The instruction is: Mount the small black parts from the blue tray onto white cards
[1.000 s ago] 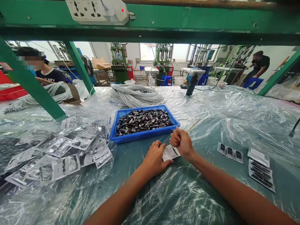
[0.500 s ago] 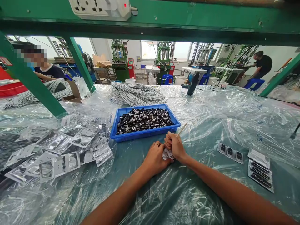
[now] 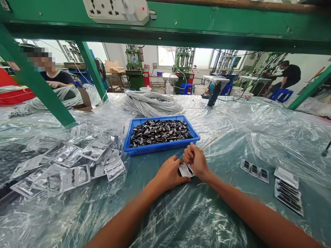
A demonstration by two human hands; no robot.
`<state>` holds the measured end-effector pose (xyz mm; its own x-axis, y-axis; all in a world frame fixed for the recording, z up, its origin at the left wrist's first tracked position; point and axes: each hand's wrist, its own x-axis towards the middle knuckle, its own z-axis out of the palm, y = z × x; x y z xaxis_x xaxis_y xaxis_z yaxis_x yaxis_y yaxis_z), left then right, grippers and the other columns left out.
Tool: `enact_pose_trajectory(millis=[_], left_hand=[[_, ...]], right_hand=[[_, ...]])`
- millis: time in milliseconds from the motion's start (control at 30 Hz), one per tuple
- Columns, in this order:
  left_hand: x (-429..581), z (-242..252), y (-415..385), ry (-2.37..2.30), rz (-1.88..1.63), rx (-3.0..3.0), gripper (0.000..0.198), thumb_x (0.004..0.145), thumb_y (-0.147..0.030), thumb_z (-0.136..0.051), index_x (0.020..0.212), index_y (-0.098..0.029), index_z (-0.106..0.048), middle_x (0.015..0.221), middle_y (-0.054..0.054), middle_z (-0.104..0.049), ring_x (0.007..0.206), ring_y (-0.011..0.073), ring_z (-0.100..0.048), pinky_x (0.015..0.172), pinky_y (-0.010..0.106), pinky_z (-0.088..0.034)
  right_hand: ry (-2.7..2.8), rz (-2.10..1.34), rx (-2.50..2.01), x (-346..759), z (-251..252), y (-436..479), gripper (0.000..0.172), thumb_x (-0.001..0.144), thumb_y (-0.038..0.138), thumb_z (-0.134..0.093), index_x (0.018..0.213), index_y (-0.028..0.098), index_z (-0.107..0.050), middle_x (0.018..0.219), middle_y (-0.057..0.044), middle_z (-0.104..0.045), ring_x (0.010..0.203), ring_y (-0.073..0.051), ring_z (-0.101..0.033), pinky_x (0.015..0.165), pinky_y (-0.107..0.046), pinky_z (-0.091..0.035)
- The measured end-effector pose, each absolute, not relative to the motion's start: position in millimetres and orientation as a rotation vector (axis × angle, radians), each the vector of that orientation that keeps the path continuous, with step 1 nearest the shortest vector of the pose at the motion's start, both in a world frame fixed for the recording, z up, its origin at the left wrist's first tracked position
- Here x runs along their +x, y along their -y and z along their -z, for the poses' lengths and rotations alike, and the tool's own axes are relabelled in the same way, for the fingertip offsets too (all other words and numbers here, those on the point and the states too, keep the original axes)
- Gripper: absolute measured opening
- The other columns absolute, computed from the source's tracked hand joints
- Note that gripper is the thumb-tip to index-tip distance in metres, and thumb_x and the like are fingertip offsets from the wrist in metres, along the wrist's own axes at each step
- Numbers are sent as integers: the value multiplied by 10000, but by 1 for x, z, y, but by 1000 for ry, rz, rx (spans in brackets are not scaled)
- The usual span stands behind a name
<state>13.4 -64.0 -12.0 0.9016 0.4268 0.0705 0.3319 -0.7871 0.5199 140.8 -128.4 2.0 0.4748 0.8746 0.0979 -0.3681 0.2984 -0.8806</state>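
Observation:
My left hand (image 3: pixel 169 173) grips the left side of a small clear-and-white packet (image 3: pixel 185 170) on the plastic-covered table. Over the packet's right side, my right hand (image 3: pixel 196 159) is closed round a thin pale stick (image 3: pixel 210 142), whose far end points up and to the right. The stick's lower end is hard to make out between the hands. Just beyond them sits a blue tray (image 3: pixel 160 148) full of small black parts (image 3: pixel 161 132).
Flat packets (image 3: pixel 68 177) lie piled at the left. On the right are a three-part blister pack (image 3: pixel 254 170) and a stack of packs (image 3: pixel 288 193). Coiled grey cable (image 3: pixel 152 103) lies behind the tray. A green frame (image 3: pixel 181 20) crosses overhead; two people are beyond.
My right hand has shifted slightly right and the stick has tilted lower towards the right. More of the packet shows between my hands. The whole view has shifted a little.

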Motion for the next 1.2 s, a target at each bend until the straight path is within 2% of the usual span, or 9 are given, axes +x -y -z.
enact_pose_trajectory(millis=[67, 200, 467, 700, 867, 967, 1033, 1100, 1200], left_hand=[[16, 13, 67, -584, -283, 2517, 394, 658, -508, -773, 826, -175, -644, 870, 56, -578, 853, 245, -576, 687, 319, -442], [19, 14, 72, -615, -327, 2451, 344, 651, -444, -784, 854, -181, -693, 832, 42, -587, 817, 227, -572, 673, 301, -418], [21, 18, 71, -590, -400, 2361, 220, 638, -344, -776, 782, -185, -726, 738, 23, -584, 767, 198, -549, 658, 287, -383], [19, 19, 71, -510, -425, 2370, 128, 667, -305, -755, 746, -211, -718, 689, 8, -616, 809, 202, -540, 696, 292, -386], [17, 16, 74, -590, -360, 2380, 245, 658, -388, -762, 813, -205, -717, 778, 27, -591, 839, 219, -551, 721, 303, -417], [15, 15, 68, -642, -331, 2334, 472, 615, -451, -795, 984, -175, -693, 982, 73, -596, 928, 254, -568, 808, 343, -452], [13, 14, 59, -610, -363, 2211, 577, 610, -424, -803, 1108, -178, -647, 1068, 86, -601, 970, 264, -578, 856, 362, -461], [11, 11, 48, -526, -394, 1969, 627, 640, -365, -782, 1211, -197, -585, 1071, 77, -630, 954, 249, -605, 861, 363, -473], [9, 6, 34, -443, -476, 1570, 755, 623, -303, -794, 1314, -208, -506, 1031, 68, -663, 893, 229, -645, 840, 360, -486]], right_hand=[[651, -894, -928, 134, 4, 125, 557, 843, 547, -536, 475, 218, -280, 433, 85, -194, 374, -63, -149, 404, -262, -122], [618, -813, -941, 125, 11, 124, 528, 855, 516, -533, 494, 221, -286, 446, 83, -204, 383, -69, -178, 403, -259, -146], [649, -785, -979, 118, 11, 125, 538, 796, 518, -587, 471, 226, -273, 419, 87, -213, 378, -60, -180, 400, -258, -151], [761, -878, -1171, 118, 13, 139, 509, 800, 522, -568, 472, 230, -311, 411, 85, -243, 362, -59, -224, 392, -248, -157], [792, -1116, -1128, 125, 4, 150, 487, 828, 480, -534, 492, 232, -283, 421, 101, -211, 344, -47, -182, 375, -234, -125], [740, -1145, -1096, 150, -10, 150, 473, 819, 512, -534, 542, 226, -279, 462, 112, -186, 372, -44, -129, 371, -215, -113], [774, -1121, -1269, 177, -20, 152, 458, 811, 539, -548, 588, 223, -302, 496, 115, -196, 394, -46, -120, 375, -198, -105], [929, -1080, -1605, 206, -27, 158, 424, 817, 529, -562, 627, 218, -346, 516, 106, -254, 406, -49, -175, 383, -185, -140], [1344, -1026, -2048, 238, -29, 172, 347, 860, 473, -515, 653, 201, -458, 527, 54, -407, 434, -84, -357, 427, -216, -312]])
